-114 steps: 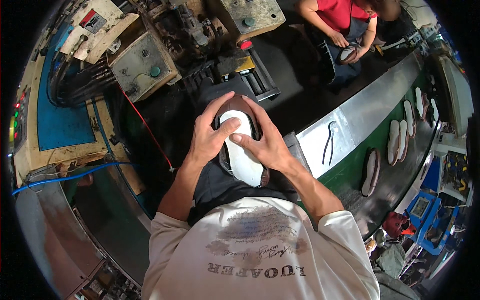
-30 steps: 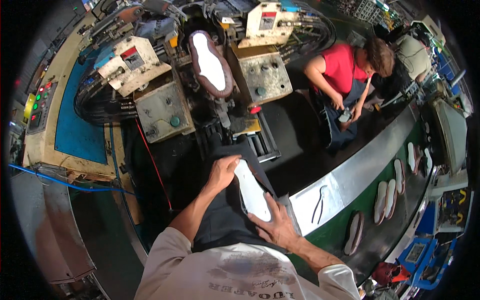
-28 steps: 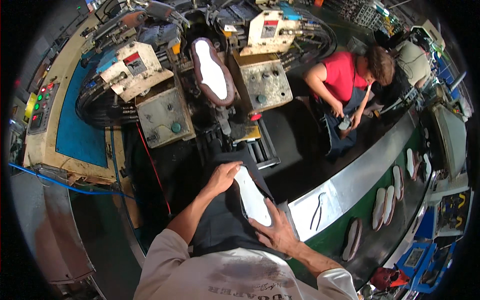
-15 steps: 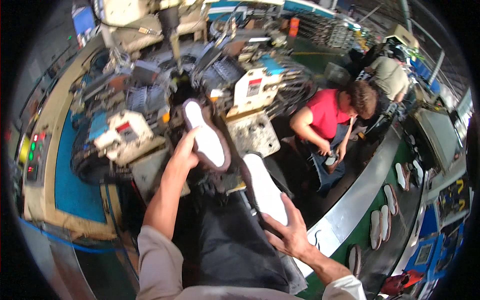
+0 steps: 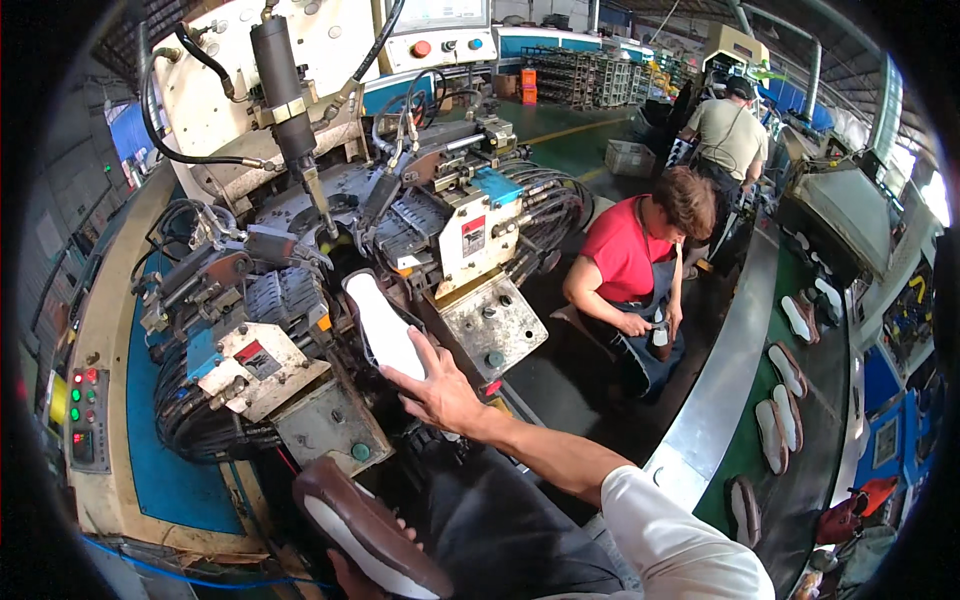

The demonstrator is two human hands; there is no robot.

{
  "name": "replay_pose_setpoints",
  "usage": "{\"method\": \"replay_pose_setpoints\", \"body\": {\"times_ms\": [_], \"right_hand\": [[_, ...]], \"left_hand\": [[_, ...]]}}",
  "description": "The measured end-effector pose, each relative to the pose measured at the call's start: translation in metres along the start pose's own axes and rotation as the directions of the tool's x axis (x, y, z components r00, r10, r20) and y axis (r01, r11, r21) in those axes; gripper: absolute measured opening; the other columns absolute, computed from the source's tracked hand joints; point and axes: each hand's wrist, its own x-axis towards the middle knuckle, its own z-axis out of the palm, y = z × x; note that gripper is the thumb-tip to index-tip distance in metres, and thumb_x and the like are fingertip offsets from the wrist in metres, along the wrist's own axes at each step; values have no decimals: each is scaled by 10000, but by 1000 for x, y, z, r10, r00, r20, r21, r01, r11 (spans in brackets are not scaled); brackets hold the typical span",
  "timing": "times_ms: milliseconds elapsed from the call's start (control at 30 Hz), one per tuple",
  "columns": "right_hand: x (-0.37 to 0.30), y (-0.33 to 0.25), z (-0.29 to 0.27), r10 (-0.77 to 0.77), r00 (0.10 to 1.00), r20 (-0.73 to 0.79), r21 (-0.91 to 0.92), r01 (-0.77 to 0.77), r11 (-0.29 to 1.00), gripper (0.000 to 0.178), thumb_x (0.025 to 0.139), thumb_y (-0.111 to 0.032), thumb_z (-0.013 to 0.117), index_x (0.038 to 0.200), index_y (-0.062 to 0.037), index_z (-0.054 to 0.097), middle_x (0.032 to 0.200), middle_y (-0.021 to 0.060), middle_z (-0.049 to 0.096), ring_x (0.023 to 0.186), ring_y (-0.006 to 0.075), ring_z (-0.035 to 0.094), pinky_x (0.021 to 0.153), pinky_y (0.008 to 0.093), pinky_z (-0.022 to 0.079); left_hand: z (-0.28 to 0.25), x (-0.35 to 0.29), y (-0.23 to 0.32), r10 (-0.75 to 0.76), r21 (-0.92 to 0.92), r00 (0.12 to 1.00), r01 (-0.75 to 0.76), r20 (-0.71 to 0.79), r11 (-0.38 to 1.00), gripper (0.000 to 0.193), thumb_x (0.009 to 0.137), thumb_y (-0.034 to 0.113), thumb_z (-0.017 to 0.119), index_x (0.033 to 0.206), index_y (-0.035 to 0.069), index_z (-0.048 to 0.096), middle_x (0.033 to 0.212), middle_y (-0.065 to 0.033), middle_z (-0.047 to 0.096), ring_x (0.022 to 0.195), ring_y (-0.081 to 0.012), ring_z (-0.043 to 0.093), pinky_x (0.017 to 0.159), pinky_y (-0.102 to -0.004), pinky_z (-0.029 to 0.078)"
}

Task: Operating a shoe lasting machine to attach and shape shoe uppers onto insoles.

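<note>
My right hand grips the near end of a shoe upper with a white bottom facing up. This piece points into the gap between the two clamp halves of a large machine, below its slanted cylinder. Low in the view, close to my body, my left hand holds a brown shoe upper; its white bottom shows along one side. Most of that hand is hidden beneath the shoe, with some fingertips showing at its right edge.
On the right runs a green conveyor with a metal edge, carrying several white-bottomed shoe uppers. A co-worker in a red shirt sits beside it, handling a shoe. Another person stands farther back. A button panel is at left.
My left hand has drawn a shoe from the machine down toward my body. My right hand has carried its shoe up and left to the machine's gap. The view has shifted.
</note>
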Motion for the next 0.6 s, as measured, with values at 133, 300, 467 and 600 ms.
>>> {"method": "replay_pose_setpoints", "body": {"times_ms": [133,300,467,600], "right_hand": [[-9,-8,11,42,999,-21,-26,-42,999,786,866,-209,839,1585,-386,574,1741,306,228,1268,544,546,1061,583,561],[-3,-5,13,-12,1000,27,-169,17,985,728,919,-320,812,1603,-326,564,1732,313,283,1395,566,481,1185,605,446],[10,0,-24,-147,973,180,-409,210,888,770,924,-413,813,1616,-220,537,1747,217,342,1596,465,332,1242,583,412],[18,-5,-17,-125,967,224,-375,204,904,787,931,-407,818,1627,-224,499,1714,213,382,1559,481,369,1130,522,562]], "left_hand": [[-21,-45,-5,83,490,973,33,-214,871,1362,859,1020,422,1746,9,209,1685,-310,420,1492,-495,503,1228,-644,431],[-22,-78,-28,143,299,857,14,-495,954,1130,965,935,360,1685,66,408,1448,-252,662,1261,-432,697,1068,-612,579],[5,-72,-51,81,308,882,74,-464,949,947,1062,782,389,1631,30,467,1376,-274,687,1265,-444,687,1091,-593,554],[0,-63,-58,74,347,859,125,-507,929,855,1107,703,374,1653,46,409,1466,-280,627,1304,-445,665,1100,-591,551]]}}
